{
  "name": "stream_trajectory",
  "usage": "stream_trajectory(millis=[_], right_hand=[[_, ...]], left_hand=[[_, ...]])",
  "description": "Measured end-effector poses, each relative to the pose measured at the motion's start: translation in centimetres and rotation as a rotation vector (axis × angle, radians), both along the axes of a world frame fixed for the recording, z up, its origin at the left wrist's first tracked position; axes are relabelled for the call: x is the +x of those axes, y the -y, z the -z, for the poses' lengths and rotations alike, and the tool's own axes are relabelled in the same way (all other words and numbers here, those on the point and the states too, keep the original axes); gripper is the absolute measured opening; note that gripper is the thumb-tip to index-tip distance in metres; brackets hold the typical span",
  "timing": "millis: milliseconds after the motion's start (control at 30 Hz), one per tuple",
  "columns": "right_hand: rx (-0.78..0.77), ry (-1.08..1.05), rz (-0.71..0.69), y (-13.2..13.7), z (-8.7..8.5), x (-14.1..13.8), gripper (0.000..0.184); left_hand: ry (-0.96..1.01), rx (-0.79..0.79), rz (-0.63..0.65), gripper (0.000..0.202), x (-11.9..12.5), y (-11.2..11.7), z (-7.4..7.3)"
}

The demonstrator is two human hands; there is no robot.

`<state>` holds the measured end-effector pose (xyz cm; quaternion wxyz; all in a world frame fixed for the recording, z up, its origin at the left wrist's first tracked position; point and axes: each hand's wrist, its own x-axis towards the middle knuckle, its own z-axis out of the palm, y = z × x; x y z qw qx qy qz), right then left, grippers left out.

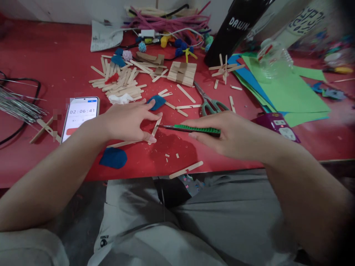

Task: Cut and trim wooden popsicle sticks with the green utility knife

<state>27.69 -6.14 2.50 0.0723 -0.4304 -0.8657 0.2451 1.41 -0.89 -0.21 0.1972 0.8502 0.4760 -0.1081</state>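
The left hand [127,122] lies palm down on the red counter [41,55]. Its fingers [151,115] are spread wide and flat. The lower fingertips press on a short wooden stick [155,127], which lies at a slant just in front of the person. The index fingertip touches a blue scrap [156,102].

The right hand [233,135] is closed around the green handle of a knife [199,129], with the fingers wrapped tight. The knife lies nearly level. Its thin blade points left, and the tip meets the wooden stick just beside the left fingertips.

Small offcuts [172,156] lie on the counter below the blade. A phone [80,116] lies beside the left wrist. Scissors [209,101] lie just beyond the right hand. A pile of sticks [119,79] lies farther back.
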Motion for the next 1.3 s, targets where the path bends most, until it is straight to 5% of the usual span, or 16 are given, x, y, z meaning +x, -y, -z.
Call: stream_trajectory(millis=[700,1300], right_hand=[[0.056,-0.078,0.085,0.3,1.2,-0.2,0.035],[0.000,-0.095,0.007,-0.6,1.3,0.2,0.034]], left_hand=[[-0.006,0.000,0.002,0.082,0.2,0.2,-0.1],[-0.011,0.015,0.018,0.083,0.2,0.2,0.0]])
